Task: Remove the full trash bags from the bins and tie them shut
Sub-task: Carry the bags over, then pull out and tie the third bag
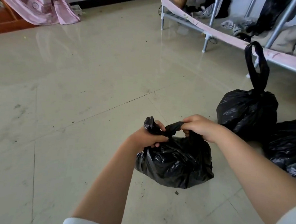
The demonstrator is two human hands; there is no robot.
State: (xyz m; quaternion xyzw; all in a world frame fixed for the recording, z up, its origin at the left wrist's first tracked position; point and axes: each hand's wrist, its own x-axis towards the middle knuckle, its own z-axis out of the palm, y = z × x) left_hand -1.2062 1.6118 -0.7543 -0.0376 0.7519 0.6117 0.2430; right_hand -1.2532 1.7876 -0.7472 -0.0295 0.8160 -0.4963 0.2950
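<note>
On the floor [72, 81]: bag [174, 164], directly beneath both hands. Left hand [148, 137] and right hand [198, 126] each clench one handle; handles cross between them, knot unfinished.

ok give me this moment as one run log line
step: tying bag | left hand: grips one twisted end | right hand: grips the other end | trash bag: on floor | tied bag: behind right
</note>
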